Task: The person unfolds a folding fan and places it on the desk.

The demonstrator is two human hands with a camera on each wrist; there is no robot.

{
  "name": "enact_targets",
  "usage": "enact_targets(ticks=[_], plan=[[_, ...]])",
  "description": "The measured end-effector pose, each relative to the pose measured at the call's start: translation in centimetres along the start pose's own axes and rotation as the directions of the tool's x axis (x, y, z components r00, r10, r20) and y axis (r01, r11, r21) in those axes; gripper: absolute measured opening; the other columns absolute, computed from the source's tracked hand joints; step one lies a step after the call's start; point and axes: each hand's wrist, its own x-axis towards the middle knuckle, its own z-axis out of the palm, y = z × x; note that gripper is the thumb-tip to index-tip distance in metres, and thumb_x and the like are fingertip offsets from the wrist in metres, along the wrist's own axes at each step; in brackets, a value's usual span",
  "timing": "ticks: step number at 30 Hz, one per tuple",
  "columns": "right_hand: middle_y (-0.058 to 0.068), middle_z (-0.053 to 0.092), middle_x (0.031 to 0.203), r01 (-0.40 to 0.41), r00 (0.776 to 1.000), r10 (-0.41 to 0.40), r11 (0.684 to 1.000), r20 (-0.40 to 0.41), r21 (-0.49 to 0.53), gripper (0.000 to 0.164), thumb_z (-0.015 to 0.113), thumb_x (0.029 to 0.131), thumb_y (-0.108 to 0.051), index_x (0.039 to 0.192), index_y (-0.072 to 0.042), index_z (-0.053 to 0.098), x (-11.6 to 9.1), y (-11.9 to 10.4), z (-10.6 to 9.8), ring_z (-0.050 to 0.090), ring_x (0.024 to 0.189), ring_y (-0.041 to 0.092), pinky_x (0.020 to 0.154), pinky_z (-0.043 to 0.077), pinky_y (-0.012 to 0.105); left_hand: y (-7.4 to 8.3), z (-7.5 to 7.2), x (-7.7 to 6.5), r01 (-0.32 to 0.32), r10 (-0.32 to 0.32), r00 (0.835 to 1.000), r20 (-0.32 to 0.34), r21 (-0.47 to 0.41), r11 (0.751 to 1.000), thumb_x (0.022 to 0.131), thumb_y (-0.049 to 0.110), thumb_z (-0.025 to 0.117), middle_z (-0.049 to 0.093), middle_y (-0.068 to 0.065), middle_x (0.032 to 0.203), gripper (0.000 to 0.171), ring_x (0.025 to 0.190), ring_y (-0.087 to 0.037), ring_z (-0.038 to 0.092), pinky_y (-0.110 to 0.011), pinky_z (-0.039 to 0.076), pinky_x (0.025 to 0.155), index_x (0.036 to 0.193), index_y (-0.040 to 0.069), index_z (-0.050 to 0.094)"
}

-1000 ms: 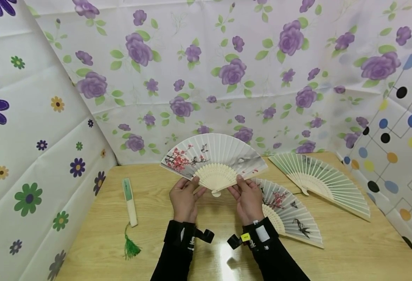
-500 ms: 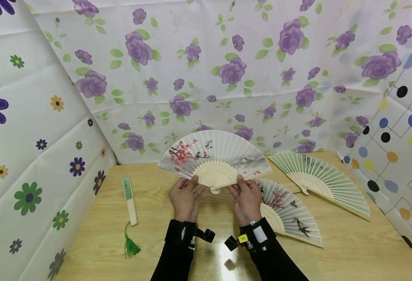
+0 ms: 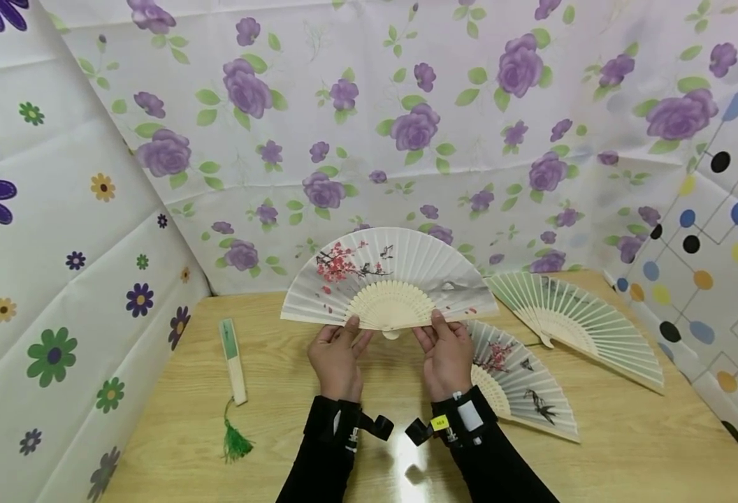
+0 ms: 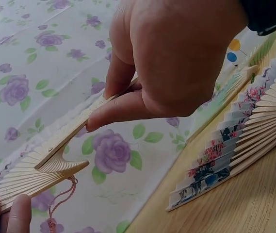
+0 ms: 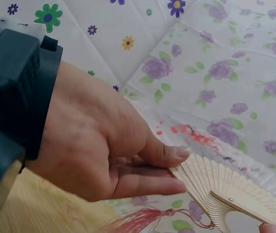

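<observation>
The left hand [image 3: 339, 360] and the right hand [image 3: 447, 358] each pinch one lower edge of an open white fan [image 3: 391, 279], thumbs on its near face. The fan is held spread above the worktop [image 3: 174, 433], its pivot between the hands; a red tassel [image 5: 138, 221] is tied at that end. At left lies a folded fan [image 3: 232, 360] with a green tassel [image 3: 237, 441]. At right, a bird-patterned fan [image 3: 529, 384] lies open, partly hidden by the right hand; a green fan [image 3: 585, 328] lies open beyond it.
</observation>
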Motion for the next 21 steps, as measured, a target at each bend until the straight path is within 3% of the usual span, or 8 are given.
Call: enact_targets(ticks=[14, 21], plan=[[0.005, 0.075, 0.113, 0.0, 0.999, 0.001, 0.999, -0.033, 0.046, 0.014, 0.06, 0.12, -0.011, 0.11, -0.002, 0.063, -0.3, -0.1, -0.3, 0.081, 0.09, 0.011, 0.099, 0.071, 0.027, -0.4, 0.4, -0.9, -0.016, 0.016, 1.0, 0.0, 0.007, 1.0, 0.107, -0.001, 0.077, 0.074, -0.006, 0.094, 0.01, 0.084, -0.013, 0.081, -0.032, 0.075, 0.078, 0.105, -0.01, 0.075], [0.004, 0.078, 0.115, -0.106, 0.994, 0.105, 0.994, 0.027, 0.038, 0.015, 0.06, 0.12, -0.012, 0.128, 0.0, 0.063, -2.5, -0.3, -1.1, 0.082, 0.095, 0.012, 0.106, 0.069, 0.03, 0.4, -1.6, -0.5, -0.003, 0.002, 1.0, 0.029, 0.033, 0.999, 0.113, 0.003, 0.071, 0.079, -0.005, 0.092, 0.019, 0.08, -0.014, 0.083, -0.032, 0.074, 0.075, 0.121, -0.013, 0.075]])
